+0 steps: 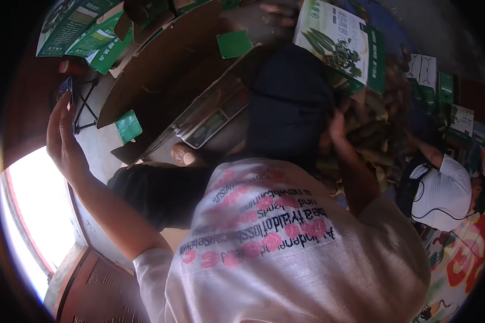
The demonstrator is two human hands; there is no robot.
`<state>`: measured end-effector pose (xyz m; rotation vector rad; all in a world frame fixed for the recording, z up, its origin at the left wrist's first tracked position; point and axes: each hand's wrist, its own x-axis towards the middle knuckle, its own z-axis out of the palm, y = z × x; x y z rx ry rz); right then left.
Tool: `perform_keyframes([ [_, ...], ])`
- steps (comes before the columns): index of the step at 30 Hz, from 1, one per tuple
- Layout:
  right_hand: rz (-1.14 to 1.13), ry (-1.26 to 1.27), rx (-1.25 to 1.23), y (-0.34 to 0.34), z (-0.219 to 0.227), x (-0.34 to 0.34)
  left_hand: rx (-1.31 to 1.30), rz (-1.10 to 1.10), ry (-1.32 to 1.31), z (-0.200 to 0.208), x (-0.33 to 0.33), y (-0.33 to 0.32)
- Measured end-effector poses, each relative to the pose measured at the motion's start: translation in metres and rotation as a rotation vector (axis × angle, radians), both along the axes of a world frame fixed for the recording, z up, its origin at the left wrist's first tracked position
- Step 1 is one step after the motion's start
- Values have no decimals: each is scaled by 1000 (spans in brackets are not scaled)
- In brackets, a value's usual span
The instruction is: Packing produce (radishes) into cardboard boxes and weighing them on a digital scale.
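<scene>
Head view, watched from my distant seat: nearest is the printed white shirt [291, 280], then a dark cloth shape [288, 107], likely a bent knee. Just past it, the right hand [338, 128] is at the near edge of the produce pile [377, 156]; blur and cover mean I cannot tell whether it pinches anything. The left hand [66, 145] is raised out to the side, fingers straight, clasping nothing I can make out; its tips meet or overlap a small bluish thing [66, 85] near a black stand [85, 107]. I judge the step as picking through produce; the next move calls for a sure right-hand hold on one piece. Farther out are the open brown carton [183, 56], the white-and-green box [334, 37] by the pile, and a co-worker [441, 188] in white
</scene>
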<state>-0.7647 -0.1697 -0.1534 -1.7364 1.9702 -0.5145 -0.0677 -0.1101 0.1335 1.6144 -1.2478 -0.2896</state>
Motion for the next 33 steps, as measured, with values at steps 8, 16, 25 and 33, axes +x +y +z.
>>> perform_keyframes([
  [8, -448, 20, 121, 21, -40, -95, -47, -1086, 742, 98, -184, -14],
  [16, -794, -1229, 97, -179, 30, -58, 89, -771, 1177, 181, -263, 14],
  [25, -675, -1355, -237, -233, 59, -18, 133, -556, 1082, 178, -264, 48],
  [33, -292, -917, -315, -360, 265, 19, 227, -519, 1063, 191, -234, 22],
])
